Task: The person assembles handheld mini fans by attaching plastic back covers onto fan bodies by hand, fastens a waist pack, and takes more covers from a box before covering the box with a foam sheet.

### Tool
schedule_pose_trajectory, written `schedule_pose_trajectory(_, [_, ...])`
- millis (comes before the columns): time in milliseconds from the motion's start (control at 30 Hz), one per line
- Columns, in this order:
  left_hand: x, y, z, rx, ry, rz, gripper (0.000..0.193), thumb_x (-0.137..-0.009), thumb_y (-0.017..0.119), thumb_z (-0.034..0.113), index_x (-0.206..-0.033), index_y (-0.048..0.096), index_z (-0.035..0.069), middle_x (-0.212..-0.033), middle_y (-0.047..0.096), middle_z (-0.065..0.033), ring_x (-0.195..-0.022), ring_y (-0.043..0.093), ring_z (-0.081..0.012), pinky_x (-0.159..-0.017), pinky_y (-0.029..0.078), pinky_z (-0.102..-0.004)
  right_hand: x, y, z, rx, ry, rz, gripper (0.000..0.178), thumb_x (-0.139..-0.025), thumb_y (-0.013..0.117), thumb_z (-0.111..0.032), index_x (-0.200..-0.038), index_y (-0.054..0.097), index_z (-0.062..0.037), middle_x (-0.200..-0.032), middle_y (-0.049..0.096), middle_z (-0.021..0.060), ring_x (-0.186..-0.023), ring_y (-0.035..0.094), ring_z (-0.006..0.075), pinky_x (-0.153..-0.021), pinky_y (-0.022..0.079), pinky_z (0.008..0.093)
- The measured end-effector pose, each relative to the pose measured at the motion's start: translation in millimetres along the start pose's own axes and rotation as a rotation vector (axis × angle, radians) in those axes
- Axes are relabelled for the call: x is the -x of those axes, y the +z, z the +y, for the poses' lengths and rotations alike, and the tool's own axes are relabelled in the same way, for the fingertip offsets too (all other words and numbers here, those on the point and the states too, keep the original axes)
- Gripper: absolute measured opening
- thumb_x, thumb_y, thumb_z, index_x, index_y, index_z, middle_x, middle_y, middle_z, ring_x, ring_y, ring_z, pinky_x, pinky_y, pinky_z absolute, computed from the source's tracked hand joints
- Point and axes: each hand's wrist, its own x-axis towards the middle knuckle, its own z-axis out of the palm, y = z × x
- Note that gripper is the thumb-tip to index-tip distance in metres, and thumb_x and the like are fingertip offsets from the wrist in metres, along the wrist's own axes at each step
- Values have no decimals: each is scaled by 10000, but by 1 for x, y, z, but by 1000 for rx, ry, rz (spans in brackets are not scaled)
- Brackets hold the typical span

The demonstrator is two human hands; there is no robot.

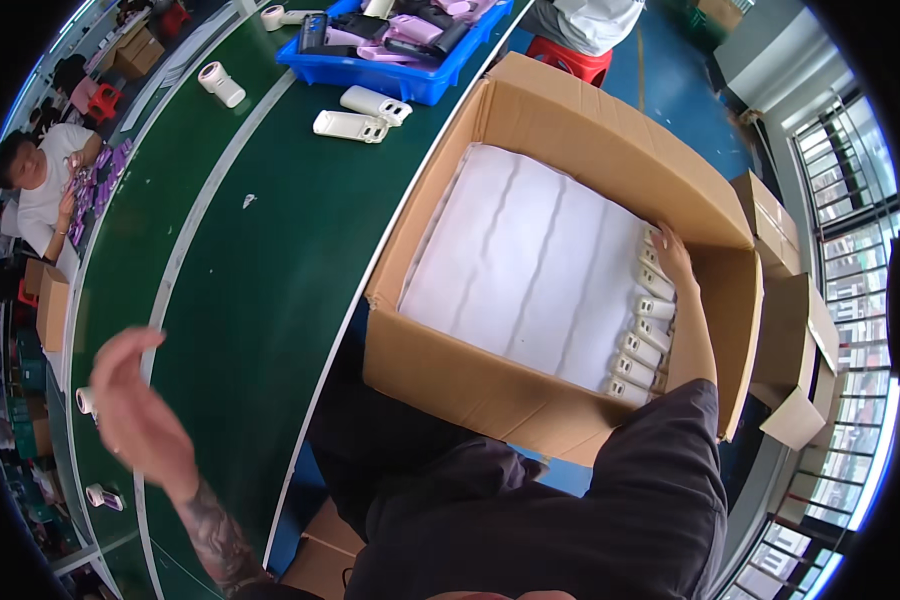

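My right hand (674, 258) reaches into a large open cardboard box (490, 400), its fingers closed around a white plastic casing (649, 240) at the far end of a row. Several more white casings (645, 335) lie side by side along the box's right part, partly hidden by my forearm. White sheeting (530, 260) with wavy grey lines covers the rest of the box's inside. Over the green table (270, 250), my left hand (142, 415) is raised, somewhat blurred, its fingers apart and nothing seen in them. A small white device (86, 401) is partly hidden behind it.
A blue crate (430, 82) of purple and black parts stands on the table's far end. Two white casings (350, 126) lie beside it, and a white cylindrical device (221, 85) farther left. A co-worker (45, 180) handles purple pieces at left. Cardboard boxes (795, 340) stand at right.
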Motion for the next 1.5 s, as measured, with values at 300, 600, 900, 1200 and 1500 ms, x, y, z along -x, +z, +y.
schedule_pose_trajectory(300, [0,70,-137,-183,-324,-327,180,-1020,522,56,-1103,676,12,-1045,675,-57,-934,617,-167,-845,473,-265,62,-37,-26,49,30,-351,507,-1012,502,-469,-1390,563,-137,-1306,599,120,-1150,592,378,-1023,471,446])
schedule_pose_trajectory(600, [-17,81,-152,-129,-285,-350,158,-1005,549,46,-1073,690,20,-1026,676,-51,-877,607,-153,-756,464,-254,138,-99,-90,48,47,-1004,856,-922,605,-651,-1565,342,-151,-1511,386,186,-1345,447,392,-1125,399,470])
schedule_pose_trajectory(900, [-8,69,-146,-113,-161,-343,129,-971,582,24,-1029,696,44,-946,656,-21,-725,552,-144,-669,449,-252,196,-110,-108,-188,370,-1325,976,-846,817,-229,-1609,208,-208,-1557,335,158,-1367,401,380,-1131,404,460])
schedule_pose_trajectory(1200, [-6,69,-155,-232,28,-243,93,-901,631,30,-951,675,94,-880,649,-15,-745,596,-206,-679,494,-313,183,-103,-105,-200,572,-1425,985,-857,775,-102,-1617,175,-288,-1584,263,126,-1350,403,363,-1027,497,441])
schedule_pose_trajectory(1500, [4,79,-171,-225,48,-165,67,-897,633,50,-925,674,95,-906,681,-25,-780,643,-237,-714,528,-340,183,-106,-192,-313,487,-1463,1048,-813,793,-35,-1619,161,-258,-1602,243,169,-1391,377,397,-1082,461,460])
